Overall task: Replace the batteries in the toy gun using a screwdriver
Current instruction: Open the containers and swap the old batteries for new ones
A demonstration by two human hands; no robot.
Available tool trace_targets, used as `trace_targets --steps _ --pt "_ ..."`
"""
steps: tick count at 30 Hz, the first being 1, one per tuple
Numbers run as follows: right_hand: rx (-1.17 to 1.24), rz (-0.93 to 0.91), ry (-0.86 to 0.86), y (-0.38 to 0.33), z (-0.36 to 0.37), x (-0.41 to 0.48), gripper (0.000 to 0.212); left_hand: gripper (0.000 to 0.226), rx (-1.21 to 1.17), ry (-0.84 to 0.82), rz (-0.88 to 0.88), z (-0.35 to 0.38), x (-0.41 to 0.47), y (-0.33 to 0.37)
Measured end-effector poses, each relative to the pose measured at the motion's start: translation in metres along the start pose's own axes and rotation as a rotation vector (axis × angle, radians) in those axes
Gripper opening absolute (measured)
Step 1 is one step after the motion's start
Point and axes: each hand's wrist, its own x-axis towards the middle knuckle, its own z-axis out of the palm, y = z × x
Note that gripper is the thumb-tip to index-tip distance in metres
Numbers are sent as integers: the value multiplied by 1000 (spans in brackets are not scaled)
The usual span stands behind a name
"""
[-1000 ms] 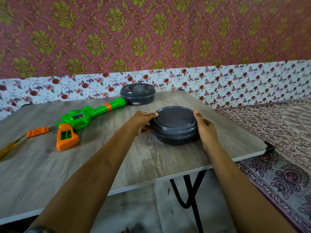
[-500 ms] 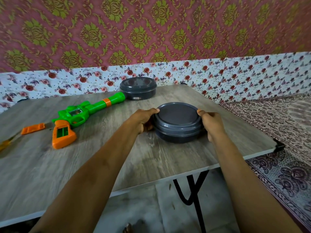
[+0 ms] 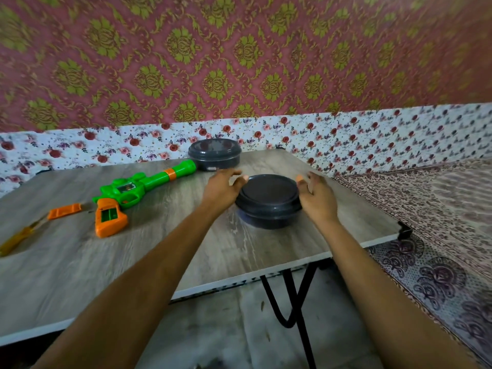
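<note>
My left hand at nine o'clock and right hand at three flank the near dark container, fingers spread, gripping nothing.

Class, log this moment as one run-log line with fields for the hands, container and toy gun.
hands: left hand and right hand open beside near container | lid: on | toy gun: on table, battery bay open
</note>
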Motion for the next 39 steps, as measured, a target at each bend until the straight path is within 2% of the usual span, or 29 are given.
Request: trace_targets --steps 2,4,6,9,18,22,29,36,39 --pt "34 -185 -74 -1 -11 -13 44 29 78 -139 166 -13 -14 7" --pt "-3 -255 -272 -1 -17 -21 48 31 193 -281 239 -18 -27 11" --pt "-140 -289 -391 -1 -14 -19 54 32 249 -275 262 -15 -31 12" --pt "-261 -319 -356 -2 -5 -5 53 31 272 -218 228 -5 -23 15" --pt "-285 -253 -303 17 37 72 49 32 363 -152 181 36 53 6" --pt "-301 -196 -294 22 56 119 48 32 459 -205 198 54 104 6" --pt "-315 -151 -320 29 94 194 40 49 412 -394 183 74 180 -12" --pt "-265 -147 -300 45 124 251 46 63 411 -445 193 98 241 -26" --pt "-246 -136 -308 47 131 260 49 62 404 -447 191 104 254 -28"
